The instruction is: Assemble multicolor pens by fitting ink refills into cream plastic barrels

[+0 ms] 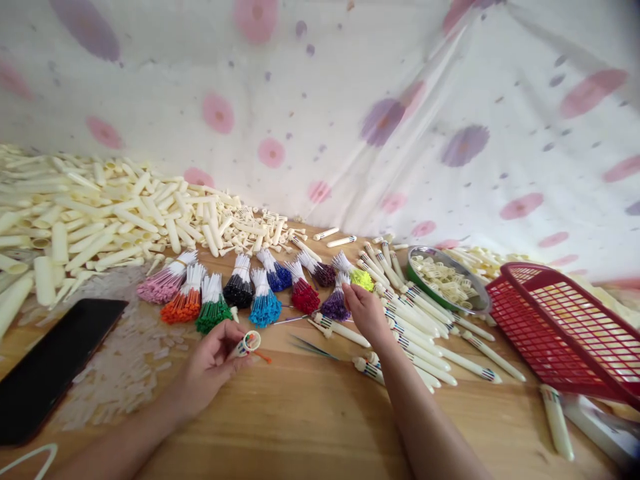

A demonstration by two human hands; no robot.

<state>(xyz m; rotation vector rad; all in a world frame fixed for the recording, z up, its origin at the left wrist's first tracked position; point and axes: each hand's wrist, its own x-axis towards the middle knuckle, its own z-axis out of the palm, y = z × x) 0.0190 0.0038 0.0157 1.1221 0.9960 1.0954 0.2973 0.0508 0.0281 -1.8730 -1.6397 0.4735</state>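
My left hand [220, 357] is closed around a short cream multicolour-pen part [249, 343], its round opening facing up and coloured pieces showing at the rim. An orange-tipped refill [263, 357] sticks out beside it. My right hand [367, 310] reaches to the purple refill bundle [335, 305], fingertips pinched at its white ends; what they grip is hidden. Around it stand refill bundles in red [304, 293], light blue [265, 307], black [239, 290], green [213, 312], orange [183, 305], pink [160, 285] and yellow [363, 279].
Cream pen barrels [100, 207] are heaped at the back left. A black phone [55, 367] lies left, beside scattered clear small pieces [120, 367]. Assembled pens [420, 333] spread right, near a metal bowl [485, 303] of small cream parts and a red basket [565, 327]. Tweezers [315, 348] lie mid-table.
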